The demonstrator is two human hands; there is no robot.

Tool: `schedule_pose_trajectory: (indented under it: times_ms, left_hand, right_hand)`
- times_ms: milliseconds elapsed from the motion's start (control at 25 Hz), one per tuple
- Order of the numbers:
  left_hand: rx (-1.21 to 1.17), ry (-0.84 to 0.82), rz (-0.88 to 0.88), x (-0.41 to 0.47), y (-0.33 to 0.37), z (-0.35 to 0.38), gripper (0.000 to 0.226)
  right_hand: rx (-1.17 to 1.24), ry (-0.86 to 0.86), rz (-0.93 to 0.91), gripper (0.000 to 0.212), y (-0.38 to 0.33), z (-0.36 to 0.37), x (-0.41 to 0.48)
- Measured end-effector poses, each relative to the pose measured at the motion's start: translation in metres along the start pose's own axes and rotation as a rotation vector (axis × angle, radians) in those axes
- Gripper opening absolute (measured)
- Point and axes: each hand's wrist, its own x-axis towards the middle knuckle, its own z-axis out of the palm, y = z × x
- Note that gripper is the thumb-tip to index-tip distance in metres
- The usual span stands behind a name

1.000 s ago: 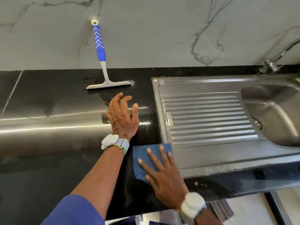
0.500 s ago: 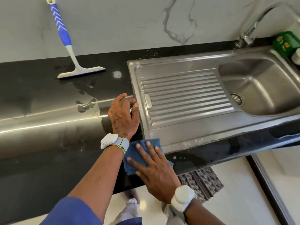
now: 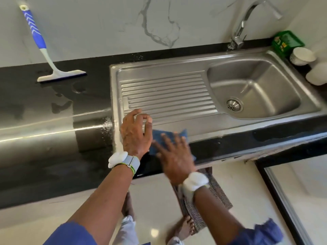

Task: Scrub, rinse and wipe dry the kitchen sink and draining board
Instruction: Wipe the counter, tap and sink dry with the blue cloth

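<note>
We start with the black stone countertop [image 3: 44,156], glossy and hard, with water pooled and beaded on it left of the sink. Set into it is the stainless steel sink unit. Its draining board [image 3: 164,91] is a flat pressed sheet with long parallel ribs, and its basin [image 3: 256,89] is a rounded rectangular well with brushed, smooth walls. A curved chrome tap [image 3: 242,27] rises behind the basin. Against the marble wall leans a squeegee [image 3: 42,43] with a blue and white plastic handle, its blade resting on the wet stone.

The left hand [image 3: 136,131] sits over the near-left corner of the draining board. Its fingers are loosely curled and hold nothing, and we cannot tell whether it touches the steel. The right hand [image 3: 174,156], blurred, lies flat with fingers spread, pressing down on the blue cloth [image 3: 168,137] rather than gripping it. The cloth lies on the front lip of the sink unit, where steel meets stone, just beside the left hand.

We judge the cloth to be light, soft and limp. It should follow the ribs if pushed along them and bunch up if dragged across. A flat palm on its middle spreads the pressure. For the basin's curved corners we would gather it and pinch a fold. Wet steel will let it slide easily, so firm downward weight matters.

Smallest is the round perforated drain strainer [image 3: 234,105], shiny metal at the bottom of the basin.
</note>
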Motion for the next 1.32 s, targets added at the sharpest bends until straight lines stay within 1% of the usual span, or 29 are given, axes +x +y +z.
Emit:
schedule_pose_trajectory:
  times_ms: [40, 80, 160, 200, 240, 280, 320, 360, 400, 440, 480, 560, 640, 680, 720, 840, 880, 920, 960, 1000, 1080, 1120, 1160, 1200, 1280, 1320]
  left_hand:
    - [-0.011, 0.01, 0.001, -0.005, 0.013, 0.009, 0.024]
    - [-0.021, 0.011, 0.018, -0.013, 0.032, 0.021, 0.026]
    - [-0.039, -0.004, 0.021, -0.021, 0.055, 0.038, 0.028]
    - [-0.035, -0.026, 0.024, -0.024, 0.061, 0.044, 0.028]
    - [-0.021, -0.061, 0.047, -0.029, 0.075, 0.056, 0.028]
    - [0.001, -0.099, 0.077, -0.034, 0.085, 0.067, 0.028]
    - [0.024, -0.143, 0.097, -0.037, 0.093, 0.075, 0.03]
    - [0.05, -0.177, 0.121, -0.04, 0.102, 0.084, 0.033]
    - [0.071, -0.203, 0.143, -0.043, 0.114, 0.096, 0.037]
    - [0.084, -0.218, 0.155, -0.046, 0.125, 0.107, 0.041]
    - [0.088, -0.228, 0.162, -0.048, 0.134, 0.117, 0.043]
    - [0.076, -0.256, 0.193, -0.048, 0.156, 0.144, 0.044]
    - [0.05, -0.286, 0.234, -0.041, 0.18, 0.17, 0.043]
    - [0.03, -0.292, 0.248, -0.038, 0.192, 0.18, 0.043]
    - [0.01, -0.294, 0.261, -0.033, 0.204, 0.19, 0.041]
    - [-0.082, -0.347, 0.284, -0.012, 0.248, 0.238, 0.036]
    - [-0.107, -0.354, 0.291, -0.008, 0.26, 0.252, 0.033]
    - [-0.132, -0.363, 0.3, -0.003, 0.272, 0.268, 0.031]
    - [-0.149, -0.373, 0.306, 0.001, 0.282, 0.281, 0.027]
    - [-0.157, -0.385, 0.292, 0.004, 0.291, 0.293, 0.023]
    - [-0.162, -0.415, 0.258, 0.007, 0.304, 0.312, 0.016]
    - [-0.159, -0.433, 0.261, 0.008, 0.313, 0.321, 0.015]
    - [-0.157, -0.448, 0.267, 0.008, 0.321, 0.328, 0.014]
    - [-0.163, -0.458, 0.268, 0.009, 0.328, 0.335, 0.013]
    - [-0.158, -0.458, 0.275, 0.008, 0.337, 0.347, 0.012]
    - [-0.146, -0.457, 0.271, 0.008, 0.34, 0.354, 0.012]
  right_hand:
    - [0.003, 0.005, -0.128, 0.048, -0.007, 0.003, -0.011]
    - [0.023, 0.011, -0.201, 0.048, 0.007, 0.004, -0.028]
    - [0.04, 0.031, -0.217, 0.049, 0.061, -0.001, -0.053]
    - [0.036, 0.058, -0.158, 0.05, 0.097, -0.001, -0.061]
    - [0.031, 0.086, -0.044, 0.05, 0.148, -0.005, -0.07]
    - [0.023, 0.115, 0.09, 0.055, 0.201, -0.009, -0.07]
    - [0.041, 0.106, 0.237, 0.061, 0.246, -0.019, -0.066]
    - [0.095, 0.09, 0.365, 0.064, 0.279, -0.028, -0.06]
    - [0.145, 0.059, 0.465, 0.063, 0.298, -0.037, -0.055]
    - [0.138, 0.051, 0.493, 0.061, 0.299, -0.04, -0.05]
    - [0.089, 0.048, 0.439, 0.06, 0.287, -0.037, -0.047]
    - [0.029, 0.026, 0.225, 0.056, 0.258, -0.027, -0.056]
    - [0.042, -0.011, 0.049, 0.051, 0.263, -0.022, -0.077]
    - [0.043, -0.009, 0.036, 0.051, 0.283, -0.024, -0.084]
    - [0.047, 0.003, 0.101, 0.051, 0.312, -0.027, -0.09]
    - [0.146, 0.099, 0.515, 0.053, 0.426, -0.038, -0.095]
    - [0.199, 0.09, 0.614, 0.052, 0.454, -0.045, -0.092]
    - [0.22, 0.072, 0.675, 0.051, 0.474, -0.051, -0.088]
    - [0.214, 0.06, 0.678, 0.051, 0.48, -0.055, -0.085]
    - [0.202, 0.052, 0.631, 0.051, 0.478, -0.057, -0.084]
    - [0.188, -0.007, 0.475, 0.05, 0.466, -0.056, -0.099]
    - [0.174, -0.045, 0.436, 0.05, 0.469, -0.054, -0.111]
    - [0.17, -0.053, 0.445, 0.05, 0.483, -0.055, -0.119]
    - [0.185, -0.027, 0.496, 0.05, 0.506, -0.058, -0.119]
    - [0.206, 0.016, 0.655, 0.049, 0.565, -0.066, -0.104]
    - [0.181, 0.012, 0.703, 0.05, 0.597, -0.07, -0.093]
